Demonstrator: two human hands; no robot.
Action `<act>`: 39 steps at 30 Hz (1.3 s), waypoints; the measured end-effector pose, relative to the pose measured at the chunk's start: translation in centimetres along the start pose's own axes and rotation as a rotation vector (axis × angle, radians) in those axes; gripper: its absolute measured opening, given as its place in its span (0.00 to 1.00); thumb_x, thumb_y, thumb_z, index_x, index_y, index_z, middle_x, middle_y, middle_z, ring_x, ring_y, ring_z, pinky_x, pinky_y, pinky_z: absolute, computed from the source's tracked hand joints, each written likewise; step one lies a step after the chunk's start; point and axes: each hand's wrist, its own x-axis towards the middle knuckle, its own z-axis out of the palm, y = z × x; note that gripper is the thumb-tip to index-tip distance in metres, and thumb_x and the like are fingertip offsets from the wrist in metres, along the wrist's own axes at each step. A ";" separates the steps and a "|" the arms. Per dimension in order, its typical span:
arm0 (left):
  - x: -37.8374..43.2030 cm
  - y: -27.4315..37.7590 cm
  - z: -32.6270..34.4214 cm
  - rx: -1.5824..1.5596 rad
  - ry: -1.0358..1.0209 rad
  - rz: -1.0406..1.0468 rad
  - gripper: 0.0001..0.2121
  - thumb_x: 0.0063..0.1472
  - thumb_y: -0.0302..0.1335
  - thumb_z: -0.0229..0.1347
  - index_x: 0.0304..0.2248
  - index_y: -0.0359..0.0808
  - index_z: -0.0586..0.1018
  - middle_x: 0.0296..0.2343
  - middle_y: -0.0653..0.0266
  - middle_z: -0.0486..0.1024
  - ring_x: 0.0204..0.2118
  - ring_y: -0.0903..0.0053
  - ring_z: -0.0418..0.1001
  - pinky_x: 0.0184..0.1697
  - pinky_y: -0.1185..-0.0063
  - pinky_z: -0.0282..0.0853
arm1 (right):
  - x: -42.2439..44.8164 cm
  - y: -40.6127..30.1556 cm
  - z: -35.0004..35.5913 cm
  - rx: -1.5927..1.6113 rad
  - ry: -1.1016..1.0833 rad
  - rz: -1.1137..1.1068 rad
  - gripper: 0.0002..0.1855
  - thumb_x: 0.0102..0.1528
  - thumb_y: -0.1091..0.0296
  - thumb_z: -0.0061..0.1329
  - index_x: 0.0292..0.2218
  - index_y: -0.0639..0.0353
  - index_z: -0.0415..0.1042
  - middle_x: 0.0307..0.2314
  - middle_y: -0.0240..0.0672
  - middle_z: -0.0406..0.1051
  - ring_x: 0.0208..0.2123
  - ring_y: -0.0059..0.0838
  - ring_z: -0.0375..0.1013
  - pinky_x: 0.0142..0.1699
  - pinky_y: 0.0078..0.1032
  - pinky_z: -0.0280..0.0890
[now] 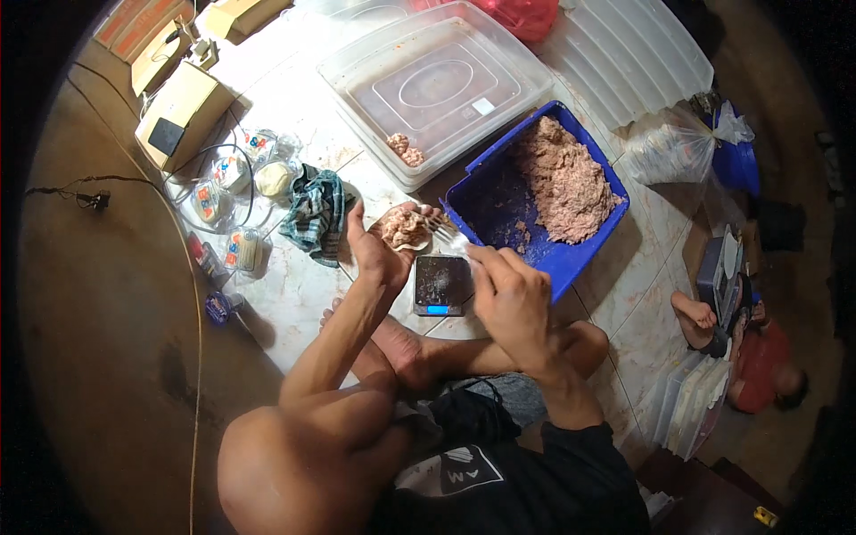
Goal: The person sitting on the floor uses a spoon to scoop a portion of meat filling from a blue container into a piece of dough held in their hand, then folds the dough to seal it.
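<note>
My left hand (pixel 381 259) is palm up, cradling a thin pale wrapper (pixel 420 246) with a lump of pink minced meat (pixel 402 227) on it. My right hand (pixel 511 294) grips a metal fork (pixel 449 235), whose tines are at the right edge of that lump. Below the fork a small black digital scale (pixel 441 277) lies on the tiles, its display lit blue and its plate dusted with residue. To the right, a blue plastic tub (pixel 565 264) holds a large mass of minced meat (pixel 568 187), heaped at its far and right sides.
A clear plastic box (pixel 435 80) with small meat lumps (pixel 405 150) in its near corner stands ahead. Left are a checked cloth (pixel 314 214), several wrapped packs (pixel 244 249), a cup (pixel 219 307), and a cardboard box (pixel 187 110) with cables. Another person (pixel 762 368) sits far right.
</note>
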 end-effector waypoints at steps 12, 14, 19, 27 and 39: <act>0.0 0.5 -1.9 0.169 -0.111 0.004 0.40 0.68 0.59 0.38 0.46 0.21 0.78 0.39 0.39 0.81 0.43 0.49 0.81 0.54 0.58 0.76 | 0.9 1.3 2.1 0.052 -0.053 0.005 0.10 0.62 0.69 0.52 0.44 0.59 0.79 0.30 0.49 0.77 0.32 0.56 0.78 0.37 0.46 0.72; -0.5 0.9 -0.7 0.298 -0.046 0.013 0.42 0.70 0.61 0.35 0.51 0.22 0.77 0.35 0.45 0.82 0.39 0.56 0.82 0.49 0.63 0.79 | 1.4 1.0 0.4 0.153 0.141 0.017 0.13 0.62 0.65 0.56 0.47 0.57 0.79 0.30 0.49 0.77 0.32 0.52 0.79 0.35 0.44 0.72; -2.7 -2.0 0.7 0.718 -0.356 -0.187 0.46 0.68 0.70 0.30 0.67 0.35 0.59 0.39 0.46 0.80 0.34 0.58 0.82 0.37 0.62 0.82 | 4.3 3.5 1.3 0.510 -0.220 0.302 0.16 0.62 0.61 0.59 0.33 0.68 0.76 0.20 0.40 0.77 0.19 0.33 0.78 0.27 0.31 0.71; -4.7 -0.1 2.2 1.011 -0.780 0.357 0.11 0.60 0.22 0.65 0.42 0.30 0.80 0.32 0.67 0.82 0.34 0.87 0.76 0.39 0.82 0.73 | 4.5 -0.3 -2.8 0.651 -0.178 0.111 0.14 0.64 0.63 0.58 0.31 0.66 0.80 0.20 0.33 0.74 0.26 0.14 0.69 0.32 0.23 0.65; -5.3 1.7 3.8 1.410 -0.543 0.718 0.14 0.50 0.25 0.70 0.37 0.32 0.81 0.28 0.60 0.84 0.31 0.75 0.83 0.37 0.77 0.76 | -0.9 2.4 3.7 1.152 0.034 0.239 0.12 0.64 0.80 0.49 0.47 0.66 0.80 0.34 0.39 0.82 0.37 0.27 0.81 0.43 0.27 0.74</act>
